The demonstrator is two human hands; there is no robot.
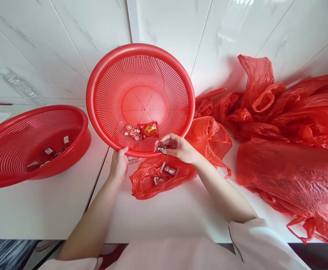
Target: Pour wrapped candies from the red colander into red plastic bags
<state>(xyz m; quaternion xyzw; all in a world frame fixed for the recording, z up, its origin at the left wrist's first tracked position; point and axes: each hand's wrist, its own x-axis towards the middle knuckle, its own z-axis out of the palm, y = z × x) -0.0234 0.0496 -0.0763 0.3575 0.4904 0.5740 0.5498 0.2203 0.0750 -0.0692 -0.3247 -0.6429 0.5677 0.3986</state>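
Observation:
A round red mesh basket leans tilted against the tiled wall, with two wrapped sweets lying at its low edge. My left hand grips the basket's lower rim from beneath. My right hand is closed in a pinch on a small wrapped sweet at the rim, just above a small red plastic bag. That bag lies on the white counter and holds several wrapped sweets.
A second red mesh basket with several sweets stands at the left on the counter. A heap of crumpled red plastic bags covers the right side. The counter's front edge runs just before my body.

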